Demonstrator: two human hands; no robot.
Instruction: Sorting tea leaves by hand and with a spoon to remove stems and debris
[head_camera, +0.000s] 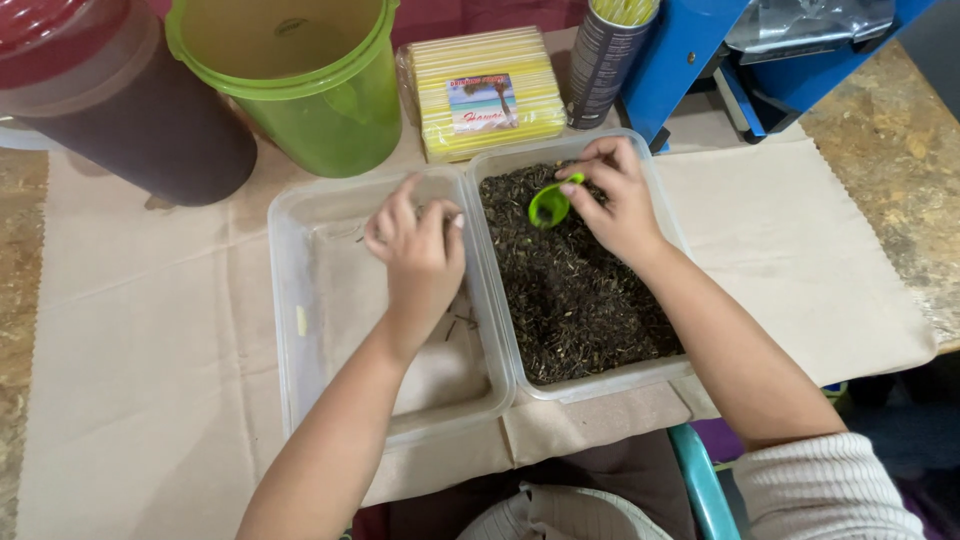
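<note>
Two clear tubs side by side: right hand (612, 200) pinches a green scoop (550, 205) over the tea-filled tub (580, 385); left hand (418, 255), fingers curled together, hovers in the near-empty tub (290, 330).

Green scoop (549, 205): handle hidden inside right hand (612, 200) fingers; only bowl shows left of grip. Left hand (418, 255): fingertips blurred, contents of pinch unreadable; tub floor beneath hand hidden. Dark jug (120, 100), far left of left hand: top and left side cut by frame edge. Blue machine (690, 60), above right hand: upper part cropped. Both forearms cut at bottom edge.
</note>
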